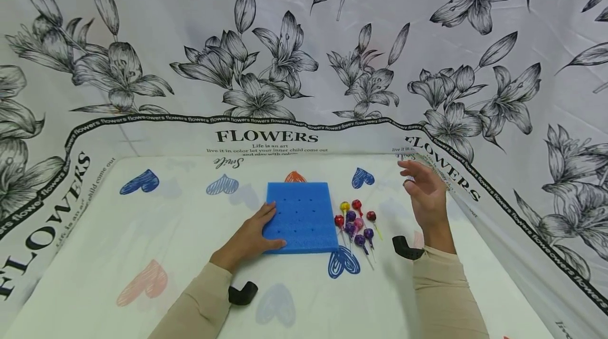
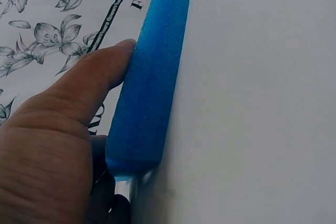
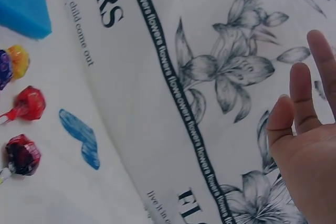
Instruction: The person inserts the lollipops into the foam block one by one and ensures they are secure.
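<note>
A blue foam block (image 1: 304, 220) with several small holes in its top lies flat on the table. My left hand (image 1: 254, 231) rests on its left side, the fingers on the left edge and the thumb near the front left corner. The thumb (image 2: 79, 85) also lies against the foam (image 2: 149, 87) in the left wrist view. Several wrapped lollipops (image 1: 351, 228), red, purple, yellow and pink, lie in a loose cluster just right of the block. My right hand (image 1: 427, 196) is raised right of the lollipops, fingers loosely bent, holding nothing.
A white tablecloth (image 1: 180, 233) printed with hearts covers the table. Behind and along the right hangs a white flower-printed cloth (image 1: 309, 91) with a black lettered band. Black wrist pieces (image 1: 243, 293) sit at both sleeves.
</note>
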The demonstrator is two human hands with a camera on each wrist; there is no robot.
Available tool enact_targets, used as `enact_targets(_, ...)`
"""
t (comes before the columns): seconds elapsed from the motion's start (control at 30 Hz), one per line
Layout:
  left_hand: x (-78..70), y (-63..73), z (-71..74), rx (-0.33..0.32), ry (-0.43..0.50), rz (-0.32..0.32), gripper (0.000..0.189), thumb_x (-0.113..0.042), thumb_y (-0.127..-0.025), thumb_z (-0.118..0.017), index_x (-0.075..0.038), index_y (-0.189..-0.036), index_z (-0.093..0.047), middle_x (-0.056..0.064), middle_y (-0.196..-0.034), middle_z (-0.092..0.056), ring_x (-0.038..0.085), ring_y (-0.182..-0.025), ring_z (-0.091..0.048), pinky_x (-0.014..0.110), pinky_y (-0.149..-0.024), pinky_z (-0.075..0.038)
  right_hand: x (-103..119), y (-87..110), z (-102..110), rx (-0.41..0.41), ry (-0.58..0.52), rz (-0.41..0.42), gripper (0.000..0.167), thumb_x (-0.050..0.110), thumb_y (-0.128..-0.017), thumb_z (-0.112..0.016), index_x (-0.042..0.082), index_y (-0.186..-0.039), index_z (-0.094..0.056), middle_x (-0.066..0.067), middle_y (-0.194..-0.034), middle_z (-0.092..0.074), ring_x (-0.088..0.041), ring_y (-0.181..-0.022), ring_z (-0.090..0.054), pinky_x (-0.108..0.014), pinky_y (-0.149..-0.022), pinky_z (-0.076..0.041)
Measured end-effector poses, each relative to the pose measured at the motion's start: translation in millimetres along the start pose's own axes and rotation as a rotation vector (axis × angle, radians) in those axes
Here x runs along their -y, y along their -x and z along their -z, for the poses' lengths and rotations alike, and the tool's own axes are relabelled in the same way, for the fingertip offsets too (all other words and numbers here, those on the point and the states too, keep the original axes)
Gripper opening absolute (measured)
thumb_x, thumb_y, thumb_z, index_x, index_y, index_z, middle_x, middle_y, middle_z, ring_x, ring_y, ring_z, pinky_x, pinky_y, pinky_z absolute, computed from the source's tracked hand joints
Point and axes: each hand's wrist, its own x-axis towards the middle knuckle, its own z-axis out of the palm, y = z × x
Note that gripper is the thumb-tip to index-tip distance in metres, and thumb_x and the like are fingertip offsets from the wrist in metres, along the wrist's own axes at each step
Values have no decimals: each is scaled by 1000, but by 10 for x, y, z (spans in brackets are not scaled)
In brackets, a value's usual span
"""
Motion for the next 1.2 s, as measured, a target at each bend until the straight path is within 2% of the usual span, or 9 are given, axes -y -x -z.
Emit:
enact_targets(0.2,-4,9,-9,-3,0,4,97,-48,-75,-80,-6,-150,-35,4,-159,-16,32,-143,-16,52,-109,-25,-221,226,84,-57,120,-146,41,-11,-90,-56,-13,-130,-49,-23,-125,-57,-33,-106,-46,-35,-90,-36)
enact_targets(0.43,-11,13,-11,0,-9,12,97,-48,-75,-80,-6,-150,-35,3,-159,-17,32,-143,-16,52,-109,-25,-408,396,141,-109,235,-331,38,-4,-92,-60,-6,-129,-54,-14,-125,-60,-24,-108,-49,-30,-92,-40)
enact_targets(0.6,-19,20,-4,-5,3,8,96,-46,-75,-81,-6,-149,-36,4,-159,-18,33,-143,-16,53,-109,-25,-536,482,186,-129,306,-469,40,4,-91,-66,-4,-129,-56,-15,-126,-59,-29,-111,-46,-28,-91,-42)
enact_targets(0.83,-6,11,-12,-6,5,2,96,-47,-75,-81,-5,-149,-36,4,-159,-18,33,-143,-16,53,-109,-25,-699,592,257,-26,522,-589,44,14,-91,-69,-3,-130,-57,-16,-124,-61,-27,-108,-50,-22,-88,-42)
enact_targets(1.07,-16,7,0,-6,17,-8,96,-46,-75,-81,-4,-149,-36,6,-159,-19,35,-142,-16,54,-109,-24,-731,650,266,66,630,-694,40,9,-93,-66,1,-131,-58,-15,-122,-62,-29,-105,-53,-36,-91,-42)
enact_targets(1.2,-10,7,1,-5,18,-14,96,-46,-75,-81,-3,-149,-36,7,-158,-20,36,-142,-17,55,-109,-25,-742,663,274,110,691,-737,40,13,-93,-66,4,-131,-59,-14,-119,-64,-29,-102,-57,-42,-89,-43)
